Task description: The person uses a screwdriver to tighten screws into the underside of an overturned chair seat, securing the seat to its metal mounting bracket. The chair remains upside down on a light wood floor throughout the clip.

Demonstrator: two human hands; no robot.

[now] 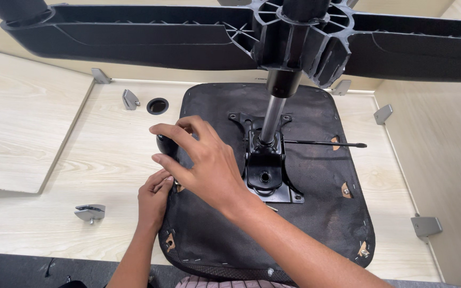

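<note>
Right hand (209, 165) reaches across with fingers spread, curling over a black armrest piece (165, 145) at the seat's left edge; whether it truly clamps, can't tell. Left hand (155, 198) sits just under it, fingertips pinched at the rim. The upturned chair seat (294, 213) lies flat on the pale wood bench (108, 160), steel column (271, 120) standing up. Probably heavy, stiff, cloth-backed: hold it by the rim.

Seat underside (305, 213) lay on bench (108, 160); mechanism plate (265, 170) sat at its centre, column (271, 120) rising from it; both hands (209, 165) at its left edge, possibly on an armrest part (165, 145); loose bracket (90, 213) lay further left.
</note>
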